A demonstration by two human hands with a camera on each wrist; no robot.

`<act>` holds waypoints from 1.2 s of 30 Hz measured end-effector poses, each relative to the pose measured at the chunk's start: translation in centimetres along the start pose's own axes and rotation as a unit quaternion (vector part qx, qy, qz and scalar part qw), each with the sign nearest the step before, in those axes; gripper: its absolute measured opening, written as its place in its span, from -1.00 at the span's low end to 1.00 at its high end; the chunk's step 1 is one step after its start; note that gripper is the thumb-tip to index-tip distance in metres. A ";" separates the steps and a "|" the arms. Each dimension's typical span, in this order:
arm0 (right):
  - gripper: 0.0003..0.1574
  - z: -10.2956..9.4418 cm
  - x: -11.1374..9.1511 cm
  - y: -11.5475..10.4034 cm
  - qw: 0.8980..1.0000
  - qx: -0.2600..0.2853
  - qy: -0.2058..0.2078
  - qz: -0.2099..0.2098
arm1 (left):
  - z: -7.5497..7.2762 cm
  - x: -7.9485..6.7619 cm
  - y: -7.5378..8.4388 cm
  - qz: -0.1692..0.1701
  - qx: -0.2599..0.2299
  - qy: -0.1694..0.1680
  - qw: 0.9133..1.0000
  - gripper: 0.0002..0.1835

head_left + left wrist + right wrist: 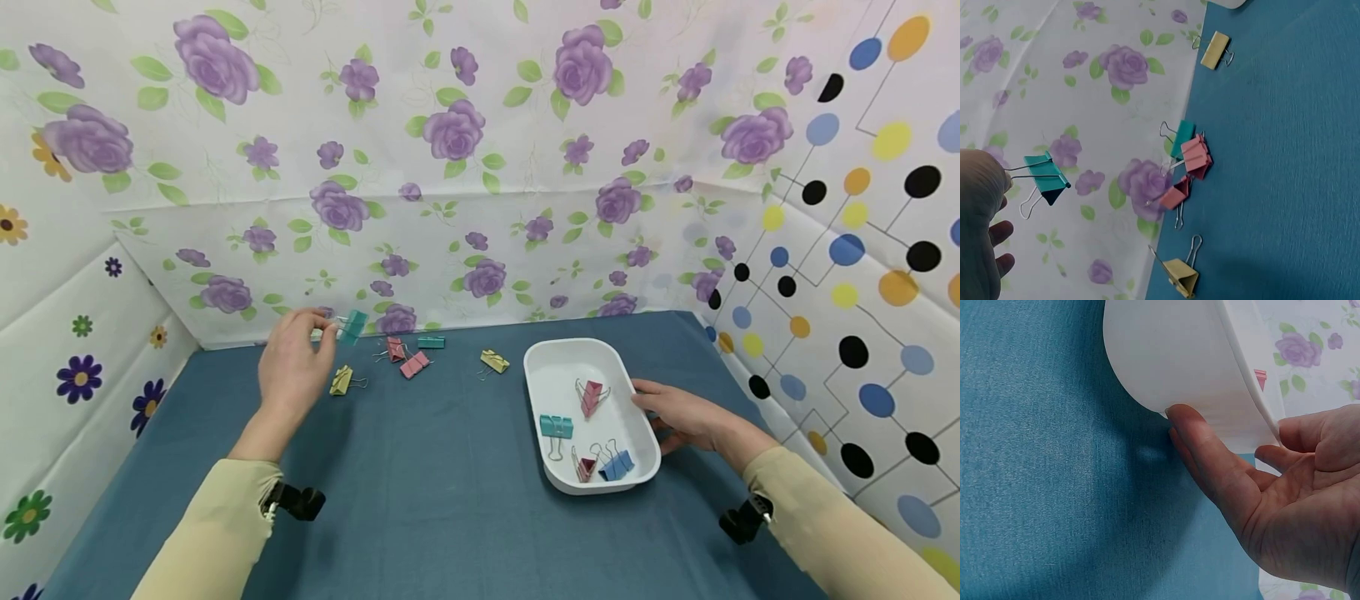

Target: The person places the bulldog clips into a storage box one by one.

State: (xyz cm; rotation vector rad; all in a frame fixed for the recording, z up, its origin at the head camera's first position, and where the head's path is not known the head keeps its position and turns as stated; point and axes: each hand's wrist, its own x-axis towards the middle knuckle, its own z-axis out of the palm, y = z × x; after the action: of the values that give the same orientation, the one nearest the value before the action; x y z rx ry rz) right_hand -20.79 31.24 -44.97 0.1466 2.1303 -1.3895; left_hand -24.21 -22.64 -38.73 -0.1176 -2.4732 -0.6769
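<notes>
In the head view, my left hand [295,358] is raised over the back left of the table. Thumb and finger pinch a wire handle of a teal binder clip [1046,177], whose body sticks out to the right. My right hand [690,415] holds the right side of a white tray [555,379], thumb at the rim and fingers against the outer wall and underside [1207,456]. Inside the tray lie a pink clip [592,398], a teal clip [556,427], a blue clip [617,467] and a dark pink clip [586,469].
Along the table's back edge lie a yellow clip [341,381], two pink clips [415,364] close together, another teal clip [431,342] and a second yellow clip [494,361]. Behind them rises a flowered cloth wall [420,250]; a dotted one [817,275] stands at right.
</notes>
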 end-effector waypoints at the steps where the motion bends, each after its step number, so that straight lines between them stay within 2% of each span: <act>1: -0.17 0.0 0.0 0.0 1.000 0.001 0.000 0.000 | 0.0 0.0 0.1 0.003 -0.002 0.001 1.000 -0.81; 11: -0.18 0.0 0.0 -0.1 1.000 -0.002 -0.003 0.002 | 0.2 -0.1 1.5 0.026 -0.010 -0.007 1.000 -0.84; 28: -0.16 -0.2 0.1 0.2 1.000 -0.001 0.000 -0.001 | 0.7 -0.6 3.4 0.081 -0.015 -0.001 0.997 -0.89; 36: -0.16 -0.2 0.1 0.1 1.000 -0.003 0.001 -0.002 | 1.0 -0.8 4.3 0.092 -0.025 -0.007 0.995 -0.88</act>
State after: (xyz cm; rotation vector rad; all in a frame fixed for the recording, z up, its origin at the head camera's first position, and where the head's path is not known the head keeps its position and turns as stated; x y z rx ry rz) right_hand -20.93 31.45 -45.07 0.1410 2.1384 -1.3854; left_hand -23.08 -18.41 -38.00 -0.3649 -2.4218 -0.6601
